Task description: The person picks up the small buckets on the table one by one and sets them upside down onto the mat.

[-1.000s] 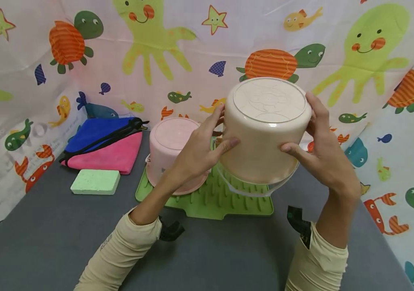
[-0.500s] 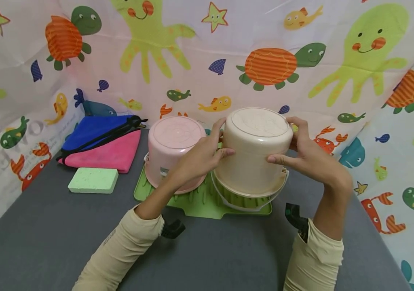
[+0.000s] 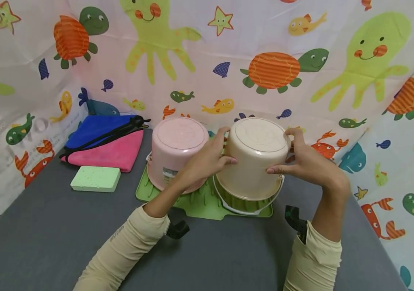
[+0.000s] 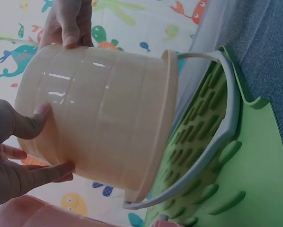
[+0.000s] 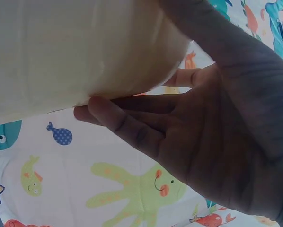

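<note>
Upside down over the green drying mat [image 3: 205,209] is a cream bucket [image 3: 252,171], slightly tilted, its base facing up. My left hand [image 3: 207,159] grips the bucket's left side, thumb toward me. On the opposite side my right hand [image 3: 310,163] holds it, the fingers partly hidden behind. The left wrist view shows the bucket's rim [image 4: 167,118] close above the mat at a slant; whether any of it touches is unclear. The pale bucket handle [image 4: 231,101] hangs down onto the mat. An upturned pink bucket [image 3: 178,139] stands on the mat's left half, close to my left hand.
Left of the mat lies a light green sponge [image 3: 96,179]. Behind it are folded blue and pink cloths [image 3: 108,159] with black cords [image 3: 112,137] across them. A sea-animal printed curtain [image 3: 192,48] encloses the back and sides of the grey table [image 3: 221,258].
Both hands have lowered the cream bucket from the air toward the mat's right half. Its handle has come down to the mat. The pink bucket has stayed put.
</note>
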A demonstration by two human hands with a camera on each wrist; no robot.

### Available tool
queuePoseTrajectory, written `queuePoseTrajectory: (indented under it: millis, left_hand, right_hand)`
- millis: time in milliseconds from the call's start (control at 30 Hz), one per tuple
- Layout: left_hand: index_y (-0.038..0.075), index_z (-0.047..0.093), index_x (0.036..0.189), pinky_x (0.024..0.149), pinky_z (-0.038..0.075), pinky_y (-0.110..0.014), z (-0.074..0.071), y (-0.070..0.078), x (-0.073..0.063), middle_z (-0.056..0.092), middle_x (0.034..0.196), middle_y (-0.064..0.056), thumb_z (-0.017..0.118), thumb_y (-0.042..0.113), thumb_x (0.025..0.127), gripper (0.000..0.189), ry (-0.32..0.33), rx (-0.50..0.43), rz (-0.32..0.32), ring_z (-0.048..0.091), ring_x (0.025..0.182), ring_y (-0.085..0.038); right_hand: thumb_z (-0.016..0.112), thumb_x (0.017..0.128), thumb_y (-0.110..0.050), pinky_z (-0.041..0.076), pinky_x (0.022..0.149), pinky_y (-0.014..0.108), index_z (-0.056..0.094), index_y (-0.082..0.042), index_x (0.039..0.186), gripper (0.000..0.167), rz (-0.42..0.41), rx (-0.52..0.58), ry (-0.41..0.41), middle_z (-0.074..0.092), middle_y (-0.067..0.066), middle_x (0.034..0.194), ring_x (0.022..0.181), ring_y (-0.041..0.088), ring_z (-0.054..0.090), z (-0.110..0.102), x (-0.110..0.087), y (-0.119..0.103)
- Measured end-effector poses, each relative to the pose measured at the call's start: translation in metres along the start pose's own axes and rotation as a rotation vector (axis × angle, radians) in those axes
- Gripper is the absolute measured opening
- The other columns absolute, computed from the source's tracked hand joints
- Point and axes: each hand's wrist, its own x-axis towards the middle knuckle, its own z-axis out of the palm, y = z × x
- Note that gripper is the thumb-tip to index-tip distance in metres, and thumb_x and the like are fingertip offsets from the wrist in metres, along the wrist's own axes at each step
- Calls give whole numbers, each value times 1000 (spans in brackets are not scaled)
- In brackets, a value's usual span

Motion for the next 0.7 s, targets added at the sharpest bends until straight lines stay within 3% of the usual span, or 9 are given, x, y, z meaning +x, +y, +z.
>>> queuePoseTrajectory:
  millis: [200, 333, 533, 700]
  left_hand:
    - [8, 23, 165, 122, 42, -42, 6, -8, 6, 43, 165, -15, 74, 16, 98, 85, -33, 68, -26, 46, 151, -25]
    - [7, 21, 167, 129, 32, -41, 11, -12, 6, 36, 170, -13, 71, 22, 100, 85, -69, 146, -32, 37, 158, -26]
    - [10, 15, 168, 131, 27, -42, 15, -12, 7, 32, 171, -14, 65, 25, 104, 83, -99, 193, -68, 32, 160, -28]
    - [11, 5, 169, 129, 32, -44, 18, -11, 7, 34, 169, -19, 56, 28, 109, 81, -138, 244, -92, 35, 158, -31]
  right_hand:
    - [83, 91, -33, 58, 98, 52, 20, -2, 146, 89, 60, 25, -121, 60, 25, 134, 119, 38, 66, 7, 5, 3]
    - [80, 94, -33, 55, 101, 57, 18, 2, 147, 90, 121, 28, -179, 58, 29, 136, 121, 41, 65, 15, 9, 9]
    - [79, 95, -32, 53, 103, 61, 15, 3, 150, 93, 144, 61, -187, 53, 29, 138, 125, 44, 60, 19, 13, 15]
    - [79, 95, -30, 49, 106, 65, 14, 5, 152, 94, 146, 56, -192, 46, 28, 141, 130, 44, 52, 19, 15, 14]
